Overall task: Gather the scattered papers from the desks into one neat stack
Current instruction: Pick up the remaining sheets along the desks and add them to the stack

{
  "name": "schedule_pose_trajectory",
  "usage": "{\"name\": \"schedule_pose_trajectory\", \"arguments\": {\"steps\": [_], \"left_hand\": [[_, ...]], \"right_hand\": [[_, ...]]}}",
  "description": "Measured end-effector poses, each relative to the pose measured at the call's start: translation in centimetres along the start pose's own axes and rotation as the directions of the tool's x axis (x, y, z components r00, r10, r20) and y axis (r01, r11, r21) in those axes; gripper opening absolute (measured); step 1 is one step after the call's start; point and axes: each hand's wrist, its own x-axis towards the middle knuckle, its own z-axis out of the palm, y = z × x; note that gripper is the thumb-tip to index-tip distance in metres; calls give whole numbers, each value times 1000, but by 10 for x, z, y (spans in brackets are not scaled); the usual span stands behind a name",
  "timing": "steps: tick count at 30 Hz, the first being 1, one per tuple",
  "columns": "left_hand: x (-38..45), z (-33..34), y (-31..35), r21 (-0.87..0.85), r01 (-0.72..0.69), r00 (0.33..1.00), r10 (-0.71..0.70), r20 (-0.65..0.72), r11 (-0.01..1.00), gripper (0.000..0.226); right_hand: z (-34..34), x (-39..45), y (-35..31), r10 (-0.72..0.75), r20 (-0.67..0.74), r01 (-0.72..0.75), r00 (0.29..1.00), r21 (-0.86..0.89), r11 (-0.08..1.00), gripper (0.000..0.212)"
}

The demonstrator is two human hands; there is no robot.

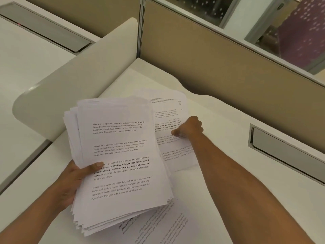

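Left hand [73,180] grips a thick stack of papers [121,155], thumb laid across the top sheet and fingers hidden beneath, holding it above the near left part of the desk [219,182]. The stack's edges are uneven, with sheets fanned out at its near and left sides. Right hand [189,128] reaches out with its fingers curled, pinching the near right edge of the loose sheets [168,111] that lie toward the desk's far edge, close to the partition [211,59]. At least 2 overlapping sheets show there, partly covered by the held stack. More printed sheets [158,224] lie flat along the desk's near edge, below the stack.

Most of the gathering looks done, judging by how thick the held stack already is. What remains on this desk, as far as can be seen, is the far group now being pinched and the sheets at the near edge. After that the stack needs squaring up, since its edges are ragged. The neighbouring desk [26,67] to the left shows no paper in the part visible.
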Motion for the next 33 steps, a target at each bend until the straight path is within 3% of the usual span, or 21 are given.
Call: {"name": "schedule_pose_trajectory", "arguments": {"steps": [3,8,13,18,25,29,33], "left_hand": [[-1,2,-1,-3,6,1000,-7,-15,1000,92],[-6,8,-3,1,15,1000,-15,-12,1000,92],[-8,9,-8,-1,1,999,-1,-44,1000,57],[-16,12,-11,-5,-23,998,22,-62,1000,50],[-35,22,-25,-49,-66,987,58,-152,997,48],[-44,33,-36,-61,-87,978,73,-197,994,39],[-54,52,-48,-69,-94,975,78,-208,993,37]], "right_hand": [[-5,7,2,49,89,-51,995,20,999,114],[-4,10,5,43,114,-48,993,45,998,96],[-4,14,10,-78,70,69,994,126,990,59],[-18,20,38,-218,85,190,972,259,947,56],[-94,25,111,-384,20,324,923,499,804,46],[-141,25,165,-370,0,260,929,711,653,43],[-155,-11,181,-510,73,239,857,820,520,38]]}}
